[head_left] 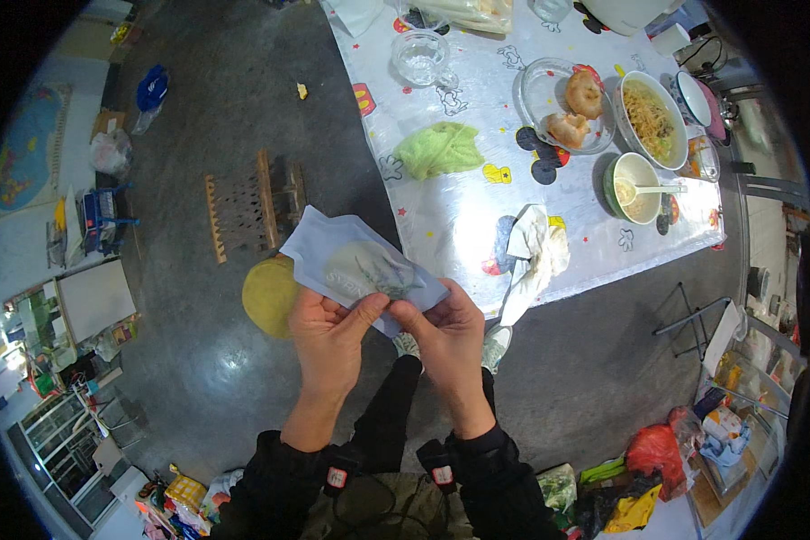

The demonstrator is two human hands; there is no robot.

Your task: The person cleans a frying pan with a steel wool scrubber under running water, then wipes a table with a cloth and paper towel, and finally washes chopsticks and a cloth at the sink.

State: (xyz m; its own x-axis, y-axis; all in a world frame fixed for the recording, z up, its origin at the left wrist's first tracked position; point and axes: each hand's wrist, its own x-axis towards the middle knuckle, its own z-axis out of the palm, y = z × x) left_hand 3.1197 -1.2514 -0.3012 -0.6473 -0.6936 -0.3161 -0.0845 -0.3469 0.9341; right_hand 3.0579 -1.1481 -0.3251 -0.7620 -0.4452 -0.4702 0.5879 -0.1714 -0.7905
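Both hands hold a pale blue-white packet point(361, 260) printed with a flower sprig and some lettering. My left hand point(334, 331) grips its lower edge near the middle, thumb on top. At the packet's right end is my right hand point(445, 331), its thumb close to the left thumb. The packet is over the floor, just left of a table point(445, 223) with a cartoon-print cover. On that table lie a green cloth point(439, 150) and a crumpled white cloth or paper point(536, 253) at the front edge.
A glass plate point(536, 101) with bread pieces, a noodle bowl point(651, 121), a green bowl point(638, 185) with a spoon and a glass mug point(420, 57) stand on the table. A round yellow stool top point(266, 297) and a wooden rack-like piece point(266, 202) are on the left. Bags point(655, 452) lie lower right.
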